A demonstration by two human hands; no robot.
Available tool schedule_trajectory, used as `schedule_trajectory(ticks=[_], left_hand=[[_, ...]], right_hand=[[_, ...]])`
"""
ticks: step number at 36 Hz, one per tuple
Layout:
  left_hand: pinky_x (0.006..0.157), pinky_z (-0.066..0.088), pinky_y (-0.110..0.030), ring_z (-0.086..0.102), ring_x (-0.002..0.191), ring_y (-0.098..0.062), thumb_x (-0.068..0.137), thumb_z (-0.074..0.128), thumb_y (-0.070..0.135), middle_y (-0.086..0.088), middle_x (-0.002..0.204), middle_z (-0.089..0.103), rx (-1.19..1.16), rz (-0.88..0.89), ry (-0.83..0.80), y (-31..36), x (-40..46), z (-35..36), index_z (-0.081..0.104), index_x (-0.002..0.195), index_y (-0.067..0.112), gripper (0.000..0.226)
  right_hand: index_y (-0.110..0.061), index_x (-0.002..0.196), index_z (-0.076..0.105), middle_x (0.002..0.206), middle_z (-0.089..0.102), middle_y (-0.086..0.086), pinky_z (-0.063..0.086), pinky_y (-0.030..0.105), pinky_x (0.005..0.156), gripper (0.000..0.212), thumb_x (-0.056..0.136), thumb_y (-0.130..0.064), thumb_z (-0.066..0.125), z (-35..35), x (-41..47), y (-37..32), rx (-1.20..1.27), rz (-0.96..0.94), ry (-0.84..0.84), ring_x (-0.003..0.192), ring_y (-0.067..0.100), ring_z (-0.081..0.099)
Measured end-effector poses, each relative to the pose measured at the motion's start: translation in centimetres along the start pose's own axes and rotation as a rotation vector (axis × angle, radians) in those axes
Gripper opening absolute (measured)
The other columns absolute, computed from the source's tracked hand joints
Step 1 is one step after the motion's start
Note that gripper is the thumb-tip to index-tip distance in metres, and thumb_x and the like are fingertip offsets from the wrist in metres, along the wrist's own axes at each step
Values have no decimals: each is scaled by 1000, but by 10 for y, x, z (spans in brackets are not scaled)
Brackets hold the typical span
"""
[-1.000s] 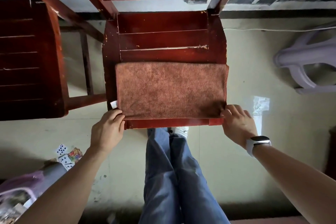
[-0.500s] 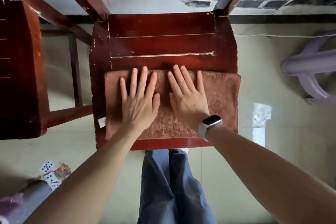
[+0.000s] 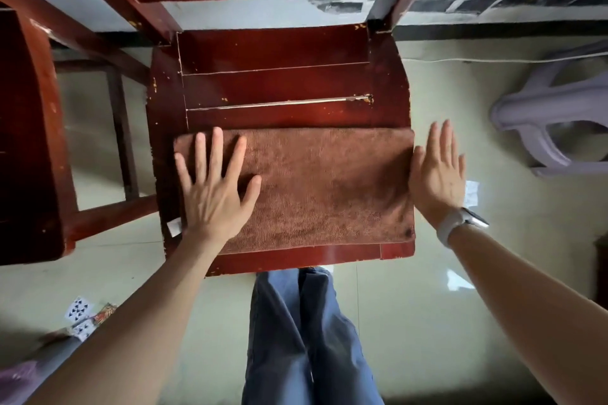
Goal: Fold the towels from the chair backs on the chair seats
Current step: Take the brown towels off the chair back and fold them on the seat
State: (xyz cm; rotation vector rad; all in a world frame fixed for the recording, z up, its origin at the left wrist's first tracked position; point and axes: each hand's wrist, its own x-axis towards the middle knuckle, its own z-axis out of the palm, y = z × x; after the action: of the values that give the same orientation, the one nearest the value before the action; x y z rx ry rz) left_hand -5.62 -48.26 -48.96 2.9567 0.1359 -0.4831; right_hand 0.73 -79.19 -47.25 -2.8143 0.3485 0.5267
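In the head view, a brown towel (image 3: 316, 187) is seen folded into a flat rectangle and laid across the front half of the red wooden chair seat (image 3: 279, 89), its right end reaching the seat's right edge. The left hand (image 3: 214, 194) is laid flat on the towel's left end, fingers straight and spread, the thumb splayed out toward the middle; nothing is gripped. The right hand (image 3: 436, 174) is held with fingers straight and close together at the towel's right end (past the seat's edge, over the floor); its thumb side appears to touch the towel's short edge, though contact cannot be told for certain. A pale watch (image 3: 460, 223) is worn on the right wrist. Playing cards (image 3: 80, 316) are scattered on the floor at lower left, and a lilac plastic stool (image 3: 546, 115) stands at right.
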Motion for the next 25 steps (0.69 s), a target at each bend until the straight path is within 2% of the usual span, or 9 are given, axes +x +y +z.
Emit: schedule_trajectory(ticks=[2,4,6,7,9,13,16,19,25], left_hand=[[108,0,-63,-1,143,-34,88,24,57,-12,156,7,-22,-26,-14,3,-1,-5,16,147,27,66],[107,0,-65,-2,143,-36,87,27,57,-12,156,6,-51,-46,-21,8,-6,-10,16,147,27,68],[107,-1,-66,-4,143,-35,87,28,57,-10,156,4,-57,-20,-30,15,-15,-12,15,147,28,68],[107,-1,-66,-5,143,-34,87,28,57,-9,156,2,-53,6,-37,19,-21,-12,15,147,29,68],[107,-1,-66,-5,143,-32,87,27,58,-6,156,0,-35,62,-62,28,-33,-9,15,146,31,66],[105,5,-70,1,142,-35,85,28,61,-9,156,8,5,91,-146,38,-55,1,19,145,33,67],[102,10,-72,10,141,-40,84,29,62,-13,154,17,20,49,-187,36,-60,5,26,144,30,67],[101,9,-72,10,140,-41,84,29,62,-14,154,18,39,58,-206,36,-57,6,27,144,29,69],[100,10,-72,12,140,-42,84,36,63,-14,153,20,46,58,-212,36,-57,5,27,143,29,69]], right_hand=[[-9,145,20,153,20,12,19,47,113,51,97,-23,33,-6,-6,6,103,31,-1,140,29,22],[-4,136,36,139,41,17,33,45,105,45,95,-19,43,-11,-16,6,216,3,26,124,33,43],[-2,123,50,118,54,17,40,33,93,34,92,-16,50,-13,-27,2,316,0,66,104,29,54],[-2,117,54,111,57,17,39,28,86,30,91,-15,52,-12,-31,-1,348,17,78,98,28,55],[-2,109,58,104,60,16,38,28,81,24,89,-16,55,-8,-34,-6,386,101,58,95,29,56],[-1,106,60,107,62,18,42,37,86,25,87,-17,57,-2,-31,-11,384,288,-29,101,33,55],[-2,104,62,107,63,19,45,41,87,27,86,-21,58,-1,-27,-15,304,327,-49,102,36,54],[0,99,63,104,62,21,46,43,84,28,87,-23,54,-1,-27,-20,226,338,-91,100,38,54],[4,104,59,114,55,23,39,42,89,32,87,-19,46,-5,-26,-33,172,391,-174,109,38,47]])
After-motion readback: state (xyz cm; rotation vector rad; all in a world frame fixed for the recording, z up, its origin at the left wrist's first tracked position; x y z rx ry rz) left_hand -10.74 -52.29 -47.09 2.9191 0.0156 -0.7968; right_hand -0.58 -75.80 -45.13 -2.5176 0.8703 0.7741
